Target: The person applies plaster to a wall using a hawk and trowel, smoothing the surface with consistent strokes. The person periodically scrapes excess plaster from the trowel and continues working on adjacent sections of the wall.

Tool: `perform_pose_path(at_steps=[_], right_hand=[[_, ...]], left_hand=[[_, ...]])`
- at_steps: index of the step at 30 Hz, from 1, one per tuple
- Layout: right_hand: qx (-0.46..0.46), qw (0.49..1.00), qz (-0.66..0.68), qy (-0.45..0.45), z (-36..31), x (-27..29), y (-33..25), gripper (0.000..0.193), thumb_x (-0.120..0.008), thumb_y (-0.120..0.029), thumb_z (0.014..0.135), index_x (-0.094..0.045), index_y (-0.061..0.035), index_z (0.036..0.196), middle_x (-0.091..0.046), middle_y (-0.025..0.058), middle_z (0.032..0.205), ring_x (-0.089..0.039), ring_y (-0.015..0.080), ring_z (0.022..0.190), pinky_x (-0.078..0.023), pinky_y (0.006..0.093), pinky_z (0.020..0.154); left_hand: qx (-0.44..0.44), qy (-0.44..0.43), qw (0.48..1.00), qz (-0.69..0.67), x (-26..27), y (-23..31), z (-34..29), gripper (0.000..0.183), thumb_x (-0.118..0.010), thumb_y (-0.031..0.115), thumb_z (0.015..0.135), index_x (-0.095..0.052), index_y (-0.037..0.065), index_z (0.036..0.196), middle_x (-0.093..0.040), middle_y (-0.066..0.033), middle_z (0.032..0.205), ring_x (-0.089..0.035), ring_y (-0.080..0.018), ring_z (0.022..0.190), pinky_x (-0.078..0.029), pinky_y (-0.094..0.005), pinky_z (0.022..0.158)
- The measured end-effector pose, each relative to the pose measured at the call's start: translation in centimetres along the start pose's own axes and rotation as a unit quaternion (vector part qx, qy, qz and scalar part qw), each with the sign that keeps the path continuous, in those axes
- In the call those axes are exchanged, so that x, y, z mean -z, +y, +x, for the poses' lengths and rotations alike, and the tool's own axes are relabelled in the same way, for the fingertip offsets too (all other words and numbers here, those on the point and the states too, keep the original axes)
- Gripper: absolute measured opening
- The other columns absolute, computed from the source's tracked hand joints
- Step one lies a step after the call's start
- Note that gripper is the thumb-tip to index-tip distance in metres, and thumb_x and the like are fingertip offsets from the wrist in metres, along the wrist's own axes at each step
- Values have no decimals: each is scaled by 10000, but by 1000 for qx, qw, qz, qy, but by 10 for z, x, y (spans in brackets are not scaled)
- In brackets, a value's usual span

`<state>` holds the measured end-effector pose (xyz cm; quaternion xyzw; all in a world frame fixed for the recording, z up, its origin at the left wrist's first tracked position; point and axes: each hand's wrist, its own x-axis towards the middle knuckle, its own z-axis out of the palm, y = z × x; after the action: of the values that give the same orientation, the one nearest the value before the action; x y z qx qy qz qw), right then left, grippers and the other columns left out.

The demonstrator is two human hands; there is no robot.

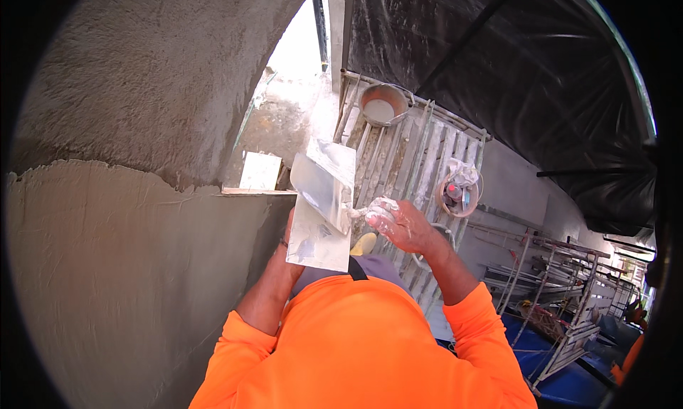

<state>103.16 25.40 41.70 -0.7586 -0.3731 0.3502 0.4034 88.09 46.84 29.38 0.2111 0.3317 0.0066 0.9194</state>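
Note:
A pale rectangular plasterer's hawk [318,242] is held up in front of my body. Beneath it is my left hand [289,229], mostly hidden by the board; the forearm leads to its underside, and the fingers do not show. Over the board's upper half lies a shiny trowel [316,188], tilted, its blade touching or very close to the board. My right hand [395,222], smeared with white plaster, is closed at the trowel's plaster-caked handle end. To the left, the wall [128,267] has smooth wet-looking plaster below and a rougher, darker coat above.
Under me is a slatted scaffold platform [398,153]. A bucket of plaster [379,109] stands at its far end; another bucket [459,195] with a bottle and cloth sits right. Black sheeting [498,67] hangs beyond. Metal frames [555,288] and blue sheeting [526,345] are lower right.

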Motion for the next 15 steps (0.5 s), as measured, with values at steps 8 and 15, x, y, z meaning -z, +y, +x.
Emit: perform_pose_path(at_steps=[8, 15], right_hand=[[-33, 999, 4, 18, -56, 5, 26, 345, -613, -361, 991, -650, -18, 1015, -649, 222, 839, -572, 449, 754, -474, 462, 686], [-129, 979, -66, 143, -84, 8, 65, 308, -638, -295, 981, -666, 6, 1043, -686, 205, 891, -655, 430, 831, -509, 462, 749]], left_hand=[[12, -38, 999, -20, -12, 4, -10, 424, -483, 417, 1022, -633, 57, 1187, -660, -125, 1017, -659, -289, 840, -579, -421, 767], [34, -87, 991, -92, -24, 21, -16, 438, -475, 451, 1012, -634, 61, 1132, -637, -124, 933, -632, -289, 773, -574, -418, 693]])
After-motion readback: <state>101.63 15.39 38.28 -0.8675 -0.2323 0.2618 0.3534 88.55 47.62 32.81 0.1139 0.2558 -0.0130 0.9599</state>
